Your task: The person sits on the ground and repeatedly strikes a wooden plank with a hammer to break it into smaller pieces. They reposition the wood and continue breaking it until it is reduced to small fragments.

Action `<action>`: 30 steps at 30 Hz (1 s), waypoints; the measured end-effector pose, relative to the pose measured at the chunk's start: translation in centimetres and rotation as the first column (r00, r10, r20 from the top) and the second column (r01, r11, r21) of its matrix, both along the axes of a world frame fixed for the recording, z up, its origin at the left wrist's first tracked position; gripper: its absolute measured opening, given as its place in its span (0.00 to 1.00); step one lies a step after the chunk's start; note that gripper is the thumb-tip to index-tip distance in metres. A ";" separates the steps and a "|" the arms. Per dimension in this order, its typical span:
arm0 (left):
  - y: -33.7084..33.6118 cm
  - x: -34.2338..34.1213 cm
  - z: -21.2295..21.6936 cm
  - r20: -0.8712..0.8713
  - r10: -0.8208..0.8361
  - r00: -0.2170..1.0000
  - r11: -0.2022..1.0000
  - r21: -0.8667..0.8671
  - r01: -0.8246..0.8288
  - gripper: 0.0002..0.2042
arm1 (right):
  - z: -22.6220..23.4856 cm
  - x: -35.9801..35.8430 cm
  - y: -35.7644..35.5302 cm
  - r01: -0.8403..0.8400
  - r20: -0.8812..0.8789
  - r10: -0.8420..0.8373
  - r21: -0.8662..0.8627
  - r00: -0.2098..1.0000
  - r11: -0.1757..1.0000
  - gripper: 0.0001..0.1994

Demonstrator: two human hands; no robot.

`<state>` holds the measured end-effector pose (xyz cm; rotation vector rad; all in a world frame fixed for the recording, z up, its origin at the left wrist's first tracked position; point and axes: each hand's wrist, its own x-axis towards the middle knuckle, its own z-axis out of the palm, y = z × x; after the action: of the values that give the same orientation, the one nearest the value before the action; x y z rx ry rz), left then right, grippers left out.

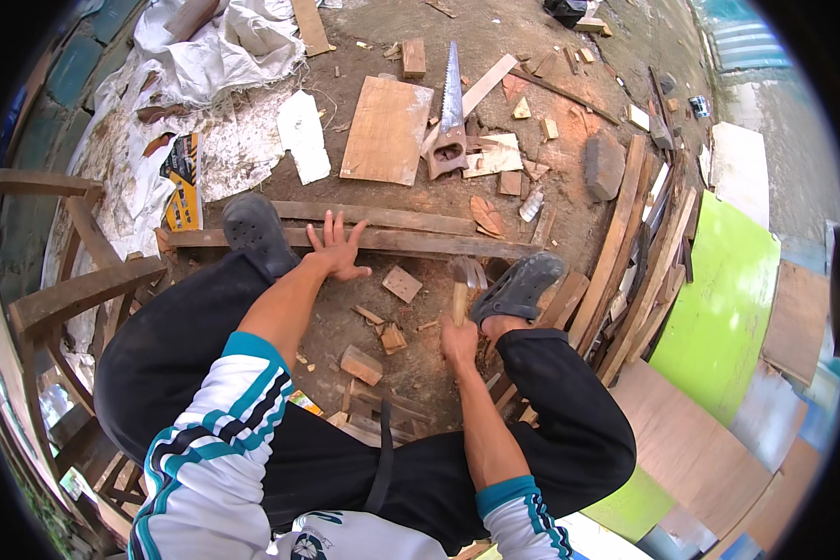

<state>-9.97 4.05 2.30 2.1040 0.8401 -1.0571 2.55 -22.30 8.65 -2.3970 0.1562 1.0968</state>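
My right hand [458, 342] is wrapped round the wooden handle of a claw hammer [460, 301], its metal head pointing away from me, next to my right shoe [518, 287]. My left hand [338, 247] lies with fingers spread on a long wooden beam [420, 244] that runs across in front of me. A second long piece of wood [401, 218] lies just behind that beam. My left shoe [255, 233] rests at the beam's left part. Several small wood blocks [402, 284] lie on the ground between my legs.
Beyond the beams lie a handsaw [451, 112], a plywood square [385, 131] and a grey stone [605, 165]. Long wood strips [616, 243] are heaped on the right, beside a green board [719, 299]. A wooden chair-like frame [84, 289] stands left, near white sacking [224, 56].
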 end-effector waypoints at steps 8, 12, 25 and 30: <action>0.0 -0.1 0.4 0.008 0.007 1.000 1.000 0.008 -0.007 0.55 | 5.9 2.1 1.1 -0.165 0.318 0.119 0.123 0.941 0.979 0.14; 0.2 -0.8 -0.6 0.031 0.013 0.999 1.000 0.016 -0.014 0.58 | 7.8 2.4 3.9 -0.147 0.382 -0.004 0.367 0.924 0.919 0.16; 0.3 -0.5 0.1 0.021 0.006 1.000 1.000 -0.014 -0.006 0.57 | 4.8 1.9 1.7 -0.168 0.277 0.126 0.133 0.953 0.977 0.17; 0.3 -0.5 0.3 0.021 0.003 1.000 1.000 0.002 -0.003 0.57 | 8.2 2.0 4.1 -0.191 0.373 0.070 0.298 0.925 0.935 0.16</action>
<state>-10.43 4.33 2.63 2.1117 0.8346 -1.0309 4.58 -18.18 16.89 -2.2735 -0.2974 0.6565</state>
